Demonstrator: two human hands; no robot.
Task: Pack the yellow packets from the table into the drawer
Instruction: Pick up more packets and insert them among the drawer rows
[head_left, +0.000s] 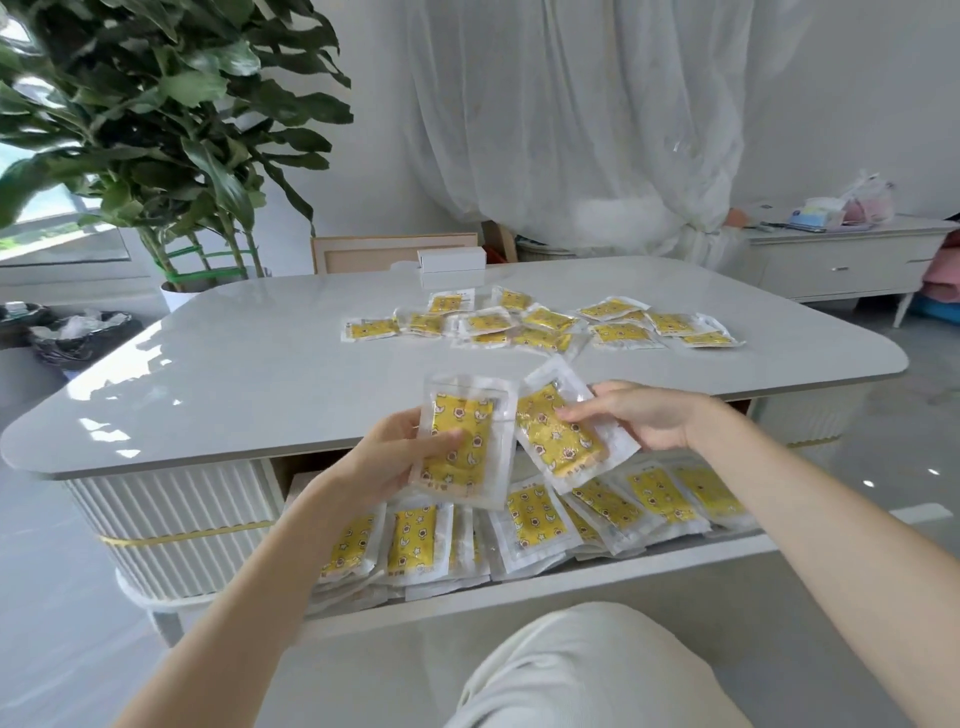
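Note:
My left hand (387, 460) grips one yellow packet (470, 415) in clear wrap, held upright above the open drawer (597, 577). Beside it, my right hand (641, 418) holds a second yellow packet (563, 447), tilted, its edge close to the first one. Below both hands the drawer holds several yellow packets (530, 517) lying in overlapping rows. Farther back on the white table (260, 374), several more yellow packets (545, 325) lie scattered right of centre.
A small white box (452, 259) and a chair back (363, 254) are at the table's far edge. A large potted plant (156, 130) and a black-lined bin (83, 338) are at left. A sideboard (841, 260) stands at right. My knee (587, 670) is under the drawer.

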